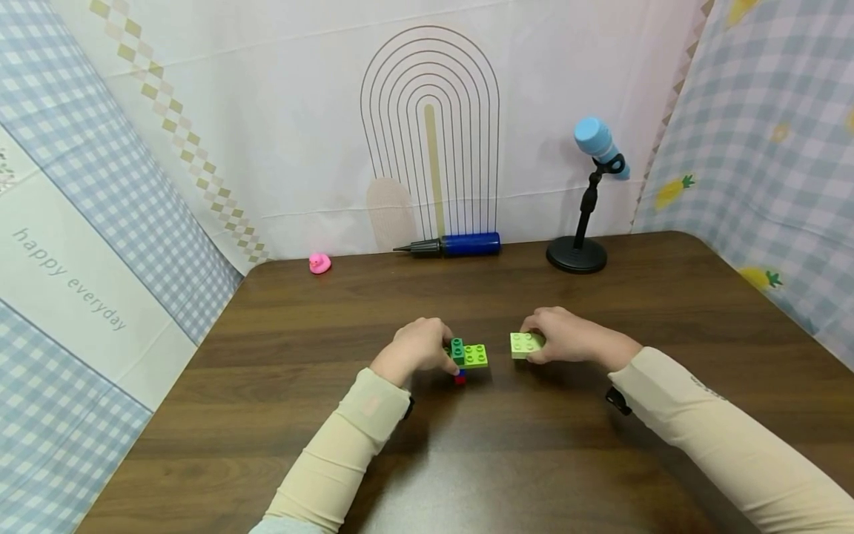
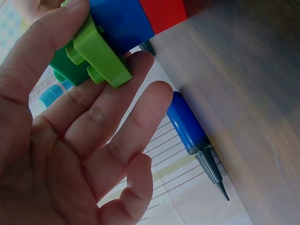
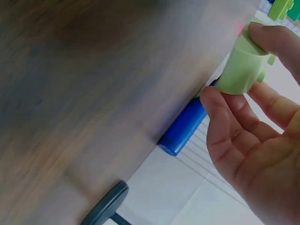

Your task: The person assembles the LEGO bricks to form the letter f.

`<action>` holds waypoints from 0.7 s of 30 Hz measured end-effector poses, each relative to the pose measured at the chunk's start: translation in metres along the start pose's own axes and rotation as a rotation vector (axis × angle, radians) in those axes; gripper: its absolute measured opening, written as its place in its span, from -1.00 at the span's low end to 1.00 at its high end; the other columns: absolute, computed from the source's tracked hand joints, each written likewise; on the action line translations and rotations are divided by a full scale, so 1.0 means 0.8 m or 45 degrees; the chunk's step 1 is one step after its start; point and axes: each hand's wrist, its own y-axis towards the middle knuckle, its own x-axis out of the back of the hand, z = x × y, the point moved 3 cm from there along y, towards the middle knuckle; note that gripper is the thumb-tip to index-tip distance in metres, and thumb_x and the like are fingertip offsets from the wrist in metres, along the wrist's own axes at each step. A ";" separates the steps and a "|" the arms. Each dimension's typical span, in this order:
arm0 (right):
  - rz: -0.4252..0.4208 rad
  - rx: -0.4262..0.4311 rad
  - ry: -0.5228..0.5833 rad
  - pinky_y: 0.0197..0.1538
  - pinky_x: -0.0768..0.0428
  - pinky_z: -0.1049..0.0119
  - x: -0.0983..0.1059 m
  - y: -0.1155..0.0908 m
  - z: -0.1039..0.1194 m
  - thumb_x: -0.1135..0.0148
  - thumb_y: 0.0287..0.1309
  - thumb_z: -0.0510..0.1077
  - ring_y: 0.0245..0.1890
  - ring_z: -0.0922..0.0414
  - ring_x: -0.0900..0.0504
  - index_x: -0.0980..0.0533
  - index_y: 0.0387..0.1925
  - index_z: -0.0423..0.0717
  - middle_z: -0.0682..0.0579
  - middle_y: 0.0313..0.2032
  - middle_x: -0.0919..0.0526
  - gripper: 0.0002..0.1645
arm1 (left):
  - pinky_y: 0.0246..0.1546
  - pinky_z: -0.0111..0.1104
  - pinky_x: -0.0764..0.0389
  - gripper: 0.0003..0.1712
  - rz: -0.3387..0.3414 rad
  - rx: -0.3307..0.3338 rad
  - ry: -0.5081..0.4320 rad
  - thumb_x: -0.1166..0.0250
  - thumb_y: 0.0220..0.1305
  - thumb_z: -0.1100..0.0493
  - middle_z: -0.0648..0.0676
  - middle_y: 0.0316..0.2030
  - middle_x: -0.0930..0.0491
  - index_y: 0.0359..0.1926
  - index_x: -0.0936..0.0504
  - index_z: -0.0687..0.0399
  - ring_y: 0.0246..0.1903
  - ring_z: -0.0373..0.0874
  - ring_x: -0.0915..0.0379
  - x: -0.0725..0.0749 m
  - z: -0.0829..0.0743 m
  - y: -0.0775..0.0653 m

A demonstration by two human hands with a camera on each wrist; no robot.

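Note:
My left hand grips a small stack of bricks on the brown table: lime-green and dark-green bricks on top, blue and red ones below. The left wrist view shows the lime-green brick and the blue brick between my thumb and fingers. My right hand pinches a separate pale-green brick just to the right of the stack, with a small gap between them. In the right wrist view that pale-green brick sits between thumb and fingers.
At the table's back edge lie a pink toy duck and a blue hand pump. A black stand holding a light-blue microphone stands at the back right. Patterned cloth walls close in three sides.

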 end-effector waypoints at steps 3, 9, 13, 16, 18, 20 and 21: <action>-0.024 0.023 0.002 -0.38 -0.33 0.30 0.001 0.002 0.008 -0.29 -0.18 -0.11 -0.46 0.14 -0.33 -0.49 -0.26 -0.21 0.07 -0.43 -0.40 -0.62 | -0.48 -0.33 -0.35 -0.53 -0.001 0.001 0.004 -0.45 -0.28 -0.05 -0.14 -0.50 -0.47 -0.24 -0.61 -0.05 -0.44 -0.20 -0.33 0.000 0.000 0.000; -0.063 0.068 -0.015 -0.37 -0.32 0.30 0.002 0.007 0.021 -0.28 -0.19 -0.10 -0.45 0.16 -0.33 -0.50 -0.26 -0.19 0.10 -0.43 -0.40 -0.62 | -0.50 -0.33 -0.36 -0.54 0.000 -0.005 -0.002 -0.45 -0.28 -0.05 -0.14 -0.51 -0.46 -0.25 -0.61 -0.04 -0.47 -0.20 -0.34 0.000 0.001 0.000; -0.066 0.075 -0.001 -0.37 -0.32 0.31 0.003 0.010 0.027 -0.27 -0.18 -0.09 -0.45 0.16 -0.33 -0.49 -0.24 -0.18 0.10 -0.42 -0.39 -0.61 | -0.51 -0.33 -0.36 -0.56 0.001 -0.007 -0.005 -0.45 -0.27 -0.04 -0.14 -0.52 -0.46 -0.27 -0.61 -0.03 -0.48 -0.20 -0.34 0.000 0.000 -0.001; -0.060 0.077 0.009 -0.39 -0.32 0.32 0.004 0.012 0.033 -0.26 -0.17 -0.10 -0.45 0.16 -0.32 -0.48 -0.23 -0.19 0.09 -0.42 -0.38 -0.60 | -0.52 -0.33 -0.35 -0.56 -0.002 -0.005 -0.002 -0.45 -0.28 -0.04 -0.14 -0.53 -0.46 -0.28 -0.61 -0.04 -0.48 -0.20 -0.34 0.000 0.000 0.000; -0.060 0.085 0.013 -0.40 -0.33 0.33 0.005 0.013 0.036 -0.26 -0.18 -0.11 -0.46 0.16 -0.32 -0.48 -0.22 -0.20 0.09 -0.42 -0.38 -0.60 | -0.52 -0.34 -0.35 -0.56 -0.004 -0.005 0.003 -0.45 -0.28 -0.05 -0.14 -0.54 -0.45 -0.28 -0.61 -0.04 -0.48 -0.20 -0.34 -0.001 0.000 0.000; -0.052 0.079 0.030 -0.41 -0.34 0.35 0.006 0.014 0.040 -0.25 -0.17 -0.11 -0.46 0.17 -0.33 -0.48 -0.22 -0.20 0.09 -0.42 -0.38 -0.60 | -0.52 -0.34 -0.35 -0.57 -0.006 -0.006 0.009 -0.45 -0.28 -0.05 -0.15 -0.54 -0.45 -0.29 -0.61 -0.05 -0.48 -0.20 -0.33 -0.001 0.000 0.000; -0.049 0.078 0.042 -0.41 -0.35 0.35 0.006 0.015 0.041 -0.25 -0.17 -0.11 -0.46 0.17 -0.33 -0.48 -0.21 -0.20 0.09 -0.41 -0.38 -0.60 | -0.52 -0.34 -0.35 -0.58 -0.007 -0.007 0.010 -0.45 -0.28 -0.05 -0.15 -0.55 -0.45 -0.30 -0.61 -0.05 -0.48 -0.20 -0.33 -0.001 0.000 0.001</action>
